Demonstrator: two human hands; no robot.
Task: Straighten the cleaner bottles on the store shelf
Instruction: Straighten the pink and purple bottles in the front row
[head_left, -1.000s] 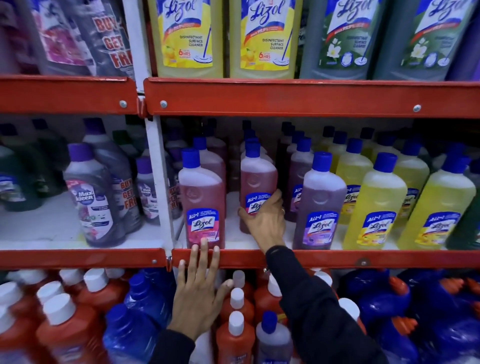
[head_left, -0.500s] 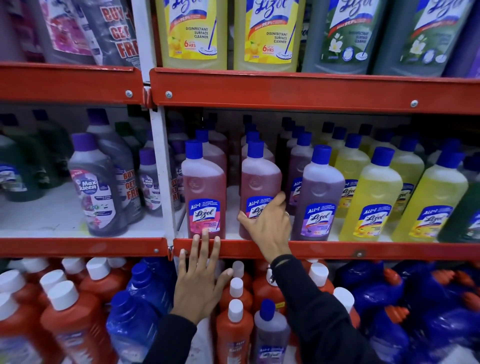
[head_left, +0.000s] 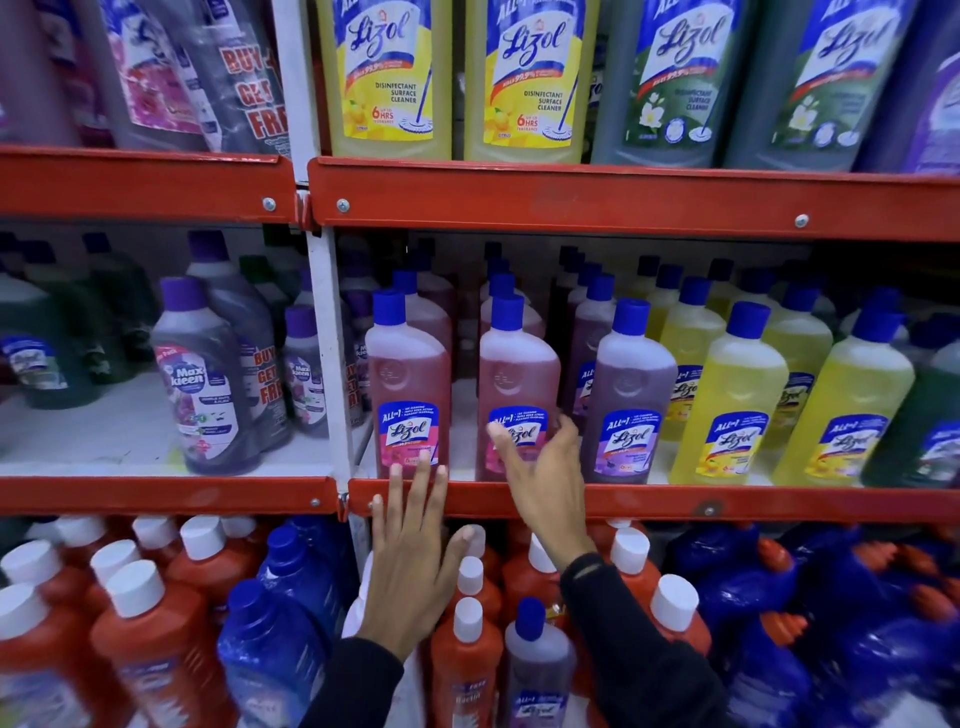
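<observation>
Since a sec ago, my right hand (head_left: 545, 475) has let go of the 2nd pink Lizol bottle (head_left: 517, 387) and pulled back; fingers now loosely spread in front of its label, thumb tip over the label's left edge, gripping nothing. Can't tell if the fingertips still brush the plastic. Left hand (head_left: 415, 551) hasn't moved: flat, fingers (head_left: 422, 475) splayed, tips laid over the red shelf lip (head_left: 675, 501) w/ the middle one reaching the base of the 1st pink Lizol bottle (head_left: 408, 395), holding nothing. Both pink bottles stand upright at the shelf front, labels facing me, gap between them. Just right of my right hand, a purple Lizol bottle (head_left: 626, 400), then yellow ones (head_left: 727, 405). Below my wrists, orange white-capped bottles (head_left: 467, 654). Left of the white upright (head_left: 327, 364), Max Kleen bottles (head_left: 205, 384).
</observation>
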